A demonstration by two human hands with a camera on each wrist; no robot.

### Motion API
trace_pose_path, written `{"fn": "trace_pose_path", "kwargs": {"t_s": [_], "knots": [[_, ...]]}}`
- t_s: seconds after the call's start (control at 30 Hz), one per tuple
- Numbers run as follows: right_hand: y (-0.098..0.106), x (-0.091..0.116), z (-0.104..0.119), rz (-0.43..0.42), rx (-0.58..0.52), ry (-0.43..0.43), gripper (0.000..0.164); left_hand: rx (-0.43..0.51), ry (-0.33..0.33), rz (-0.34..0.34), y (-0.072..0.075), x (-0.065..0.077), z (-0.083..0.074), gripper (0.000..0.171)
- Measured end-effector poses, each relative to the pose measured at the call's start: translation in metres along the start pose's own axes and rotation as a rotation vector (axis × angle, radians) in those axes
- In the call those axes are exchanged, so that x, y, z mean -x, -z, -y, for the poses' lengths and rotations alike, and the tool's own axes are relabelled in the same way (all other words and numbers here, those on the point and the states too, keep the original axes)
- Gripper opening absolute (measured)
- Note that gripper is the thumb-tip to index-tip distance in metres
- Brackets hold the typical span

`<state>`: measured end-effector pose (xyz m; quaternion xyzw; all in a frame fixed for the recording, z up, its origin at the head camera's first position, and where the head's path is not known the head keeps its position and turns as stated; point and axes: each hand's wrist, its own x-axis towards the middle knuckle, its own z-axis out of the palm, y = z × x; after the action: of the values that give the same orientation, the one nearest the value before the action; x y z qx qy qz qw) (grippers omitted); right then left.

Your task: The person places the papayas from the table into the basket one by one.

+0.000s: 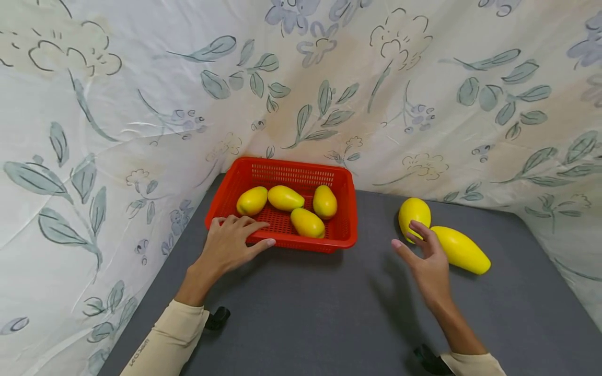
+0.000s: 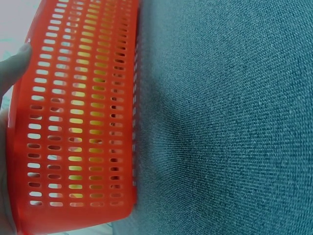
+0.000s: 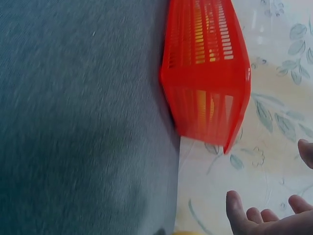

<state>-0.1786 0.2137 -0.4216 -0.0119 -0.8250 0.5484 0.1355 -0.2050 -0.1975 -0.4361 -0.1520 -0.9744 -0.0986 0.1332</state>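
A red plastic basket (image 1: 282, 242) with slotted walls stands at the back left of the table, several yellow mango-like fruits (image 1: 308, 223) inside it. My left hand (image 1: 230, 243) rests at its front left corner, thumb and index finger spread along the front rim. In the left wrist view the thumb (image 2: 15, 66) overlaps the rim (image 2: 14, 147). To the right, my right hand (image 1: 430, 266) is raised above the table with fingers apart and nothing held. Its fingertips overlap a rounded yellow fruit (image 1: 414, 211) in the head view; a longer yellow fruit (image 1: 463, 249) lies beside it.
The dark grey table (image 1: 301, 313) runs back to a floral cloth (image 1: 400, 104) hanging behind it and along the left side. The basket's back stands close to the cloth. Black wrist straps (image 1: 218, 318) show at both sleeves.
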Motion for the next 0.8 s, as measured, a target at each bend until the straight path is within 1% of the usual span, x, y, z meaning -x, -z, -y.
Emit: {"fn": "trace_pose_path", "kwargs": {"t_s": [0.2,0.4,0.5,0.63,0.8], "knots": [[0.014,-0.006,-0.008,-0.044,0.003,-0.013,0.066,0.008,0.004,0.005,0.001,0.000,0.000,0.062],[0.033,-0.014,-0.015,-0.071,0.044,-0.044,0.066,0.011,0.011,0.012,0.004,-0.001,-0.003,0.063],[0.045,-0.020,-0.018,-0.099,0.066,-0.038,0.066,0.011,0.016,0.014,0.005,-0.001,-0.004,0.062],[0.061,-0.029,-0.025,-0.159,0.109,-0.025,0.064,0.012,0.023,0.018,0.006,-0.002,-0.006,0.062],[0.085,-0.041,-0.036,-0.204,0.167,-0.052,0.064,0.013,0.023,0.017,0.004,-0.003,-0.007,0.063]]}}
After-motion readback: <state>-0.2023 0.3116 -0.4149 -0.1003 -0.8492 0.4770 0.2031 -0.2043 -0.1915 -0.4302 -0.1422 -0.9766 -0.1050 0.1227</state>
